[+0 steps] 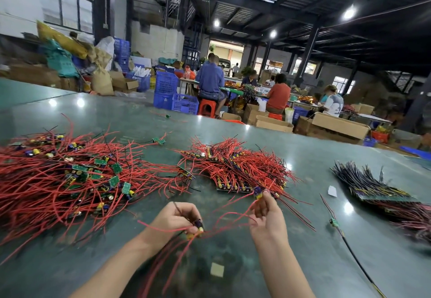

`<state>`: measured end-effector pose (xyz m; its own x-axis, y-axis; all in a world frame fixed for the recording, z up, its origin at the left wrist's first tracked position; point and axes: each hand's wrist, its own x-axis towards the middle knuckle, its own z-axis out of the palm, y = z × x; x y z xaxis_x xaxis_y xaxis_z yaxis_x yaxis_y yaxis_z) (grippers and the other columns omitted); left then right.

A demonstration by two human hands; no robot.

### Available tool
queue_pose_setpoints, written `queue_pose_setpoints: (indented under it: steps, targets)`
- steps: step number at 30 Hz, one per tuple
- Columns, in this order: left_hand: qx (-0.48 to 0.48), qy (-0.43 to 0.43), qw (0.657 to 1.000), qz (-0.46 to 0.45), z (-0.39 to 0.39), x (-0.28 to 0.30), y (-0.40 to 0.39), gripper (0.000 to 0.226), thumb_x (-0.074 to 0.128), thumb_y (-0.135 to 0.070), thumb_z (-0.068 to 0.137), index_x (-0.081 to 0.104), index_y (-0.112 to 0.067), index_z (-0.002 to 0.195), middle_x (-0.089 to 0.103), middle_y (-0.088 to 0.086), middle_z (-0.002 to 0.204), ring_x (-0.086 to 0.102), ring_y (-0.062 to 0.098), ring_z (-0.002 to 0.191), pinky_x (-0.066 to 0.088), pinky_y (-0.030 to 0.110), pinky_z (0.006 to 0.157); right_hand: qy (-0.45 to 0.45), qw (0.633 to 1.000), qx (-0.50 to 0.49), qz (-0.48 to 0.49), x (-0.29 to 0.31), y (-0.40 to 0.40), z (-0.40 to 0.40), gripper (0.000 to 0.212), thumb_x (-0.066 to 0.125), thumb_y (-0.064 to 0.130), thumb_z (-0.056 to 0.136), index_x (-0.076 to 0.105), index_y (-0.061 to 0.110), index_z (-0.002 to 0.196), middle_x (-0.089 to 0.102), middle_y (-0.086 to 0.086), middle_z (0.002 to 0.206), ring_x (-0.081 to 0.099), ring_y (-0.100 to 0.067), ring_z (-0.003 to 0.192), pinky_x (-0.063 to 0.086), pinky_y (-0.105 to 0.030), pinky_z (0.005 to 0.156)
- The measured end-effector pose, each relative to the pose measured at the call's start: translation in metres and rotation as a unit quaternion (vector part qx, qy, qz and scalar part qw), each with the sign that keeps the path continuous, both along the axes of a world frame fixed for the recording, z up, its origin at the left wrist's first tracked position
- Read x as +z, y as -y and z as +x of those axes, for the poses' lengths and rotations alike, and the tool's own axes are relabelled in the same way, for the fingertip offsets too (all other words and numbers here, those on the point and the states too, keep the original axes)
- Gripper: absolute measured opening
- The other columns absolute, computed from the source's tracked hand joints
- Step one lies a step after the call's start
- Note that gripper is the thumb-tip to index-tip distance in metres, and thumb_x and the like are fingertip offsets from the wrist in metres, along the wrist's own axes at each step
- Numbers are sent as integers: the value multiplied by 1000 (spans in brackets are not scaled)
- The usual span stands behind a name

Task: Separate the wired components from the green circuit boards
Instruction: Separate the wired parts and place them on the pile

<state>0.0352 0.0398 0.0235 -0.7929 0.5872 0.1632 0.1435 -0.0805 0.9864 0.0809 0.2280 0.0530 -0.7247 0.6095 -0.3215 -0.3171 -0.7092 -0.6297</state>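
We're over a broad, glossy dark-green tabletop (303,262) in a big dim workshop hall, ceiling lamps glaring off the surface, blue plastic crates (166,83) and brown cardboard boxes (338,126) stacked beyond, and several seated workers (210,80) at far tables.

Left hand (177,218) is curled tight around a small bunch of wired components with purple-and-yellow capacitors (198,226), red leads trailing down toward the camera. Right hand (268,213) is just beside it, fingers raised and pinching one purple capacitor piece (258,191) at the near edge of the middle heap of red-wired green circuit board strips (235,169).

Count them: three heaps on the table. The loose tangle of separated red-wired small green boards (70,174) sprawls far left, the middle heap sits just above the hands, and a dark-wired stack of board strips (373,188) lies well right. Two stray single pieces too: one small green board on a black lead (334,222) right of the right hand, another pair (159,140) beyond the heaps.
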Motion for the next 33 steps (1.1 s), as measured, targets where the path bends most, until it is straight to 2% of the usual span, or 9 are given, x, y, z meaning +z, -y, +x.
queue_pose_setpoints:
  steps: [2, 6, 10, 13, 15, 18, 22, 28, 33]
  targets:
    - [91, 1, 995, -31, -7, -5, 0, 11, 65, 5, 59, 64, -2, 67, 66, 2, 59, 59, 13, 57, 46, 19, 58, 2, 999, -29, 34, -2, -4, 0, 10, 58, 8, 89, 63, 17, 88, 63, 9, 50, 54, -5, 48, 42, -17, 50]
    - [289, -165, 916, -223, -18, -20, 0, 41, 47, 12, 82, 69, -7, 111, 70, 6, 109, 56, 26, 106, 39, 33, 99, -24, 985, -78, 152, -4, -1, 1, 13, 58, 4, 89, 65, 15, 90, 72, 7, 66, 64, -1, 60, 51, -12, 55]
    - [413, -266, 865, -101, -10, -8, 6, 44, 39, 2, 75, 70, -5, 104, 68, 9, 109, 55, 22, 105, 33, 24, 90, -36, 930, -14, 365, 1, 11, 6, 13, 63, 0, 85, 70, 11, 87, 72, 2, 74, 63, -3, 66, 51, -14, 60]
    - [294, -114, 947, 62, 3, 6, -2, 23, 48, 1, 92, 68, -10, 91, 71, 3, 87, 63, 9, 79, 48, 24, 76, -42, 860, 83, 502, 0, 29, 10, 19, 65, -4, 82, 71, 14, 77, 69, -1, 77, 60, -3, 63, 49, -15, 58]
    - [145, 54, 986, 61, 7, 11, -13, 19, 47, -11, 95, 64, -2, 89, 70, 8, 73, 63, 15, 60, 49, 28, 61, -44, 800, 114, 587, -2, 39, 10, 25, 67, -4, 80, 70, 20, 73, 67, -3, 88, 61, -1, 71, 48, -14, 64]
    - [16, 128, 992, 5, 16, 6, -19, 18, 60, -9, 88, 62, 8, 94, 67, 14, 73, 64, 20, 59, 52, 26, 55, -40, 756, 127, 641, -2, 41, 10, 27, 69, -1, 77, 68, 26, 69, 65, 0, 85, 61, 2, 75, 42, -8, 64]
    - [-1, 181, 981, 75, 17, -3, -15, 31, 65, -12, 76, 64, 11, 96, 68, 17, 81, 67, 20, 65, 53, 24, 60, -28, 773, 185, 606, -2, 33, 10, 24, 65, 3, 82, 72, 25, 76, 70, 5, 77, 63, -1, 71, 48, -16, 67]
    - [-20, 242, 965, 95, 11, -3, -11, 34, 65, -26, 74, 73, -1, 96, 69, 7, 81, 58, 12, 60, 48, 21, 53, 1, 670, 245, 701, -6, 20, 10, 53, 57, -5, 84, 57, 41, 111, 60, 4, 111, 56, 2, 89, 44, -12, 76]
    - [-60, 242, 966, 63, 10, -5, -13, 36, 67, -33, 72, 73, -4, 93, 54, -3, 62, 40, 7, 51, 34, 21, 53, -47, 668, 333, 663, -9, 23, 11, 52, 66, 0, 82, 54, 34, 119, 56, -4, 120, 54, 0, 91, 47, -17, 84]
